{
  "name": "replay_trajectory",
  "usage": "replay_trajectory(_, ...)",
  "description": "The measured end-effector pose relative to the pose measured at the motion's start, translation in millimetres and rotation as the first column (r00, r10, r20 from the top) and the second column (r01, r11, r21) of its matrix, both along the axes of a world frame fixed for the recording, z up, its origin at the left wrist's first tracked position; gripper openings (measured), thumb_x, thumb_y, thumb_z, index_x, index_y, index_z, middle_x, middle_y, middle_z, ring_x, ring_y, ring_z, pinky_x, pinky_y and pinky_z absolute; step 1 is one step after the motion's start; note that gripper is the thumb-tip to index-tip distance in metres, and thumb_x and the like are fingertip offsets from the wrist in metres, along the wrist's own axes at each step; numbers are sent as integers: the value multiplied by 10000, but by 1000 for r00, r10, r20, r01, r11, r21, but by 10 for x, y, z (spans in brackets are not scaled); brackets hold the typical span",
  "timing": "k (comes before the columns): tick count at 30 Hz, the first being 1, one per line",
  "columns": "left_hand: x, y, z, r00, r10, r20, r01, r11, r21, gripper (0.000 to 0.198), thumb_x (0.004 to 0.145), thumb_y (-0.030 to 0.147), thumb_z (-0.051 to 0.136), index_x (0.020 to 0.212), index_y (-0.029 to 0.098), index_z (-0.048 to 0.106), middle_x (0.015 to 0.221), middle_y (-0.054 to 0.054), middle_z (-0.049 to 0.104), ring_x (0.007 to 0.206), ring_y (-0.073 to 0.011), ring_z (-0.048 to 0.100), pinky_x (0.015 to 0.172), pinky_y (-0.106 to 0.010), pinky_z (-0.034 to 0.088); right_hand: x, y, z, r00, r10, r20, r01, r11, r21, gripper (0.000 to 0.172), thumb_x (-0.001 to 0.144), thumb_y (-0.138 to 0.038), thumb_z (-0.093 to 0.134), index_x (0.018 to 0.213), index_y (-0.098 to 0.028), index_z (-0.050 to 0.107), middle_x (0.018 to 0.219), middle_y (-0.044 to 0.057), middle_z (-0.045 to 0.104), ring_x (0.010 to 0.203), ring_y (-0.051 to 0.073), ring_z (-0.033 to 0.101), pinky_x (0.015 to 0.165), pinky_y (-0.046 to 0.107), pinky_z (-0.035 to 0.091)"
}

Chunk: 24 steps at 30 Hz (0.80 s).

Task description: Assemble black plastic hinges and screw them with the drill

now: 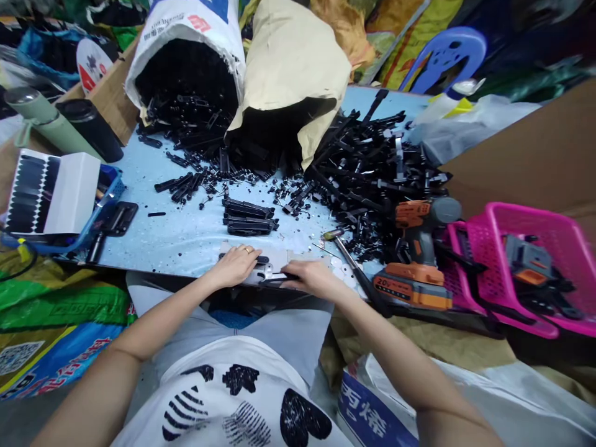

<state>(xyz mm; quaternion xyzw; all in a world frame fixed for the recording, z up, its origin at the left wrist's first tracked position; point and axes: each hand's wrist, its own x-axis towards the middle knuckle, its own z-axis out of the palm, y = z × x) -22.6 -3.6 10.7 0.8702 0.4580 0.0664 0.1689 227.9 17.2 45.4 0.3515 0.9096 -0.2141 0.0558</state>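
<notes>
My left hand (236, 266) lies at the table's front edge, fingers pressed down over a black elongated part (263, 259); the part's middle is hidden beneath them. My right hand (311, 277) is closed around a slim dark tool (276, 277) with a shiny metal edge; its exact kind cannot be made out. The tool's tip lies close to the part and my left fingers. Just beyond my hands is a small stack of black elongated parts (249, 225). To the right of my right hand rests a hammer (345, 251).
An orange cordless drill (421, 254) stands right, beside pink baskets (535, 217). Behind, a white sack (186, 18) and a beige sack (293, 56) spill black parts and screws. A blue basket (112, 192) and bottles (90, 130) are left.
</notes>
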Motion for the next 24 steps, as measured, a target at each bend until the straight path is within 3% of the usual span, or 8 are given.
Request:
replay_trajectory(3,131,44,46,1000,-23,-10,23,1000,-21,535,902,537,382,1274,160,463,1127,-127,563,1065,-280,499,890,-406,378,-40,-267,-222,994,-70,84,61,993,100,367,926,-491,417,1089,-214,593,928,61,635,773,154,608,569,237,299)
replay_trajectory(6,189,36,48,999,-48,-13,48,999,-1,690,753,695,508,1190,161,499,1089,-132,569,1028,-300,514,878,-420,385,-117,-330,-312,988,-131,83,114,976,186,393,947,-504,345,1096,-227,581,924,53,629,795,152,597,565,242,270)
replay_trajectory(12,113,-24,-39,997,-10,82,3,997,83,593,735,618,590,1107,167,489,1075,-117,572,975,-273,564,829,-378,436,-229,-432,-66,979,-161,125,107,929,355,371,979,-424,291,1103,-205,563,909,74,631,798,174,552,608,281,264)
replay_trajectory(17,74,-61,-111,987,6,159,-33,985,169,459,785,532,576,1045,160,512,977,-98,592,912,-247,586,770,-350,461,-298,-396,138,984,-116,134,57,923,380,310,976,-347,321,1056,-203,584,897,95,641,800,183,542,618,303,265)
replay_trajectory(24,106,-63,-113,966,115,230,-158,971,179,370,776,450,611,1022,187,524,963,-76,600,936,-233,590,732,-317,476,-347,-289,228,982,-133,131,74,922,380,293,969,-335,343,1026,-205,599,917,103,642,811,189,547,636,299,270)
